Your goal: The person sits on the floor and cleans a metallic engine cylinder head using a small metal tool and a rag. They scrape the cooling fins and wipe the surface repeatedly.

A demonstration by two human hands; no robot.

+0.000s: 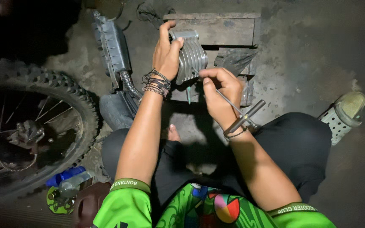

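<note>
Knobby wheel (30, 126) left; white clog (345, 114) right.

Both forearms bare, reaching forward and slightly inward from short green sleeves. Left arm extends nearly straight; wrist wrapped in several dark bands. Left hand (167, 50) sits furthest out, palm down, fingers curled forward over what it grips — thumb hooked across toward the right, index finger stretched ahead. Right arm bends more at the elbow, wrist cocked inward, a thin bangle on it. Right hand (220, 90) lies nearer the body — fingers folded in a loose fist, thumb and index pinched together at the fingertips, knuckles facing up.
</note>
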